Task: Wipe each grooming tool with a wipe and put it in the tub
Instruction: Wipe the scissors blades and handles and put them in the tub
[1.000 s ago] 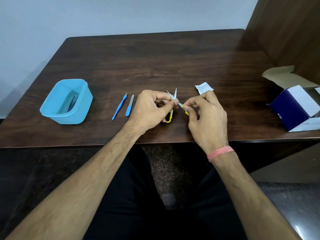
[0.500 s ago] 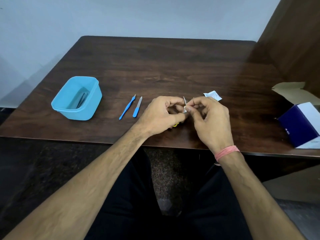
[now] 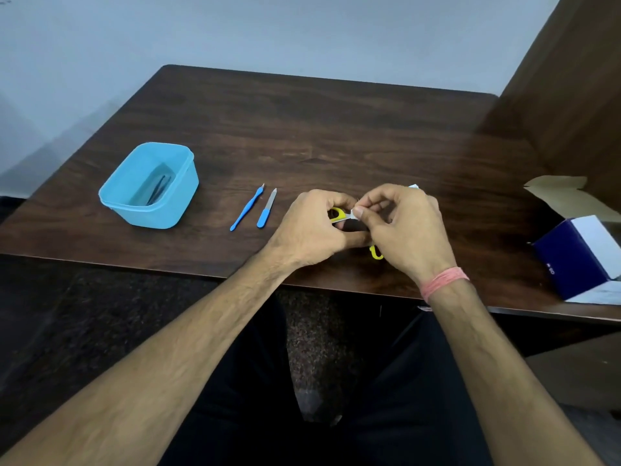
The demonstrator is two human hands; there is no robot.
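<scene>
Prob. office/study nook: wood desk (image 3: 302,129), side partition (image 3: 571,95).

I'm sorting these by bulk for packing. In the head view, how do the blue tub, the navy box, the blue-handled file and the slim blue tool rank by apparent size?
1. blue tub
2. navy box, cut off at the frame edge, so its place against the tub is unsure
3. slim blue tool and blue-handled file: too alike to rank

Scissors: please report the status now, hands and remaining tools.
Left hand grips yellow scissors; right hand pinches wipe on them. Two blue tools wait on table. Tub path unobstructed.
</scene>
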